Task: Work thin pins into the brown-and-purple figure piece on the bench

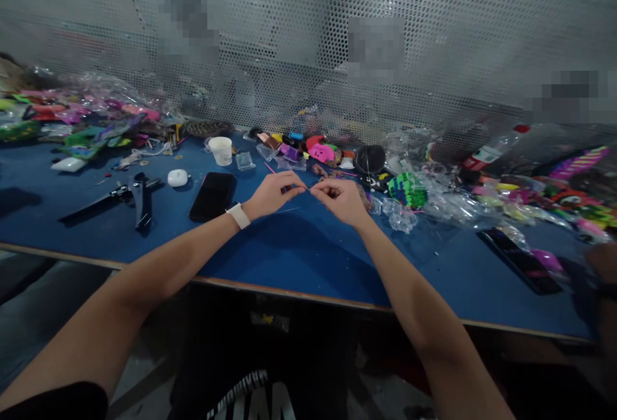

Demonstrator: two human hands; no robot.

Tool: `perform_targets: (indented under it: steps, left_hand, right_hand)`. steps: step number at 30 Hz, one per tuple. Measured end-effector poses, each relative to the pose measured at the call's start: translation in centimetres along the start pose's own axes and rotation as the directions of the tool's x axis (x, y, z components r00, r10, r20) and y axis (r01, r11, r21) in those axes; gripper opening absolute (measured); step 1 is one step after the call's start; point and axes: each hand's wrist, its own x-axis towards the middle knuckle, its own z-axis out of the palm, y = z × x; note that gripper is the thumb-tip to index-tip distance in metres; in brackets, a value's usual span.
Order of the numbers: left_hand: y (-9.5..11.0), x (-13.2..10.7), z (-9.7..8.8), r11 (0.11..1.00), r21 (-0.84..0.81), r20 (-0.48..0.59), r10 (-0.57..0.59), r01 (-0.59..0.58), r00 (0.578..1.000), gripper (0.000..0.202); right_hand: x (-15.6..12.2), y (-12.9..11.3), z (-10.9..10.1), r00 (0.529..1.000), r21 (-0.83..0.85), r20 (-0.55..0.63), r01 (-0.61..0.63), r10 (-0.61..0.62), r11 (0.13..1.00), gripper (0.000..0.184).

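Note:
Above the middle of the blue table [299,259], both hands meet almost fingertip to fingertip. My left hand [276,193], with a pale watch band [238,215] at its wrist, is closed in a pinch. My right hand [341,199] pinches the same way, just to its right. Whatever sits between the fingertips is too small to make out. A thin pale strand [289,209] shows below the left fingers. Behind the left hand pokes out the end of a thin pink stick [268,167]; I cannot tell whether it is held.
Left of my hands lie a black phone [213,195], a white earbud case [178,178] and a black-handled tool [141,201]. A white cup [221,150] stands behind. Colourful trinkets and plastic bags [448,204] line the perforated metal screen [289,40]. Another phone [519,260] lies right, near someone's arm.

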Motion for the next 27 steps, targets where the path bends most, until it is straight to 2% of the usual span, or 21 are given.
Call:
perform_targets:
  steps: [5,10,12,15,17,18,20,22,24,27]
  left_hand:
    - [0.4,-0.2,0.4,0.999,0.028,-0.013,-0.018,0.019,1.000,0.028]
    - [0.9,-0.1,0.9,0.981,-0.131,0.011,-0.142,0.143,0.990,0.026]
    - [0.9,0.0,1.0,0.925,-0.277,0.078,-0.248,0.260,0.966,0.025]
    - [0.6,0.2,1.1,0.728,-0.510,0.211,-0.411,0.458,0.887,0.027]
    - [0.5,0.2,1.0,0.637,-0.569,0.262,-0.460,0.521,0.848,0.028]
    - [0.4,0.2,0.8,0.642,-0.557,0.266,-0.463,0.527,0.846,0.028]
    - [0.4,0.2,0.4,0.745,-0.457,0.238,-0.424,0.486,0.874,0.029]
    - [0.4,0.2,0.0,0.880,-0.294,0.162,-0.337,0.372,0.927,0.029]
    - [0.3,0.2,-0.4,0.967,-0.125,0.074,-0.214,0.222,0.974,0.023]
    - [-0.1,0.2,-0.6,0.997,0.053,0.035,-0.050,0.048,0.998,0.014]
  right_hand:
    - [0.0,0.2,0.0,0.984,-0.186,-0.019,0.169,-0.175,0.968,0.032]
    - [-0.1,1.1,-0.5,0.934,-0.441,0.096,0.350,-0.344,0.827,0.034]
    - [-0.1,1.3,-0.6,0.907,-0.545,0.177,0.413,-0.381,0.730,0.038]
    - [-0.1,1.1,-0.5,0.887,-0.625,0.268,0.457,-0.375,0.633,0.039]
    - [-0.1,0.9,-0.2,0.894,-0.602,0.266,0.447,-0.361,0.661,0.037]
    - [0.0,0.9,0.0,0.906,-0.565,0.234,0.422,-0.353,0.709,0.036]
    - [0.1,0.9,0.3,0.946,-0.435,0.125,0.322,-0.298,0.841,0.033]
    - [0.2,0.9,0.3,0.985,-0.259,0.033,0.170,-0.167,0.951,0.032]
    - [0.4,0.9,0.2,1.000,-0.103,0.010,0.025,-0.024,0.994,0.034]
    - [0.6,0.9,-0.1,0.992,0.078,0.079,-0.106,0.100,0.991,0.039]
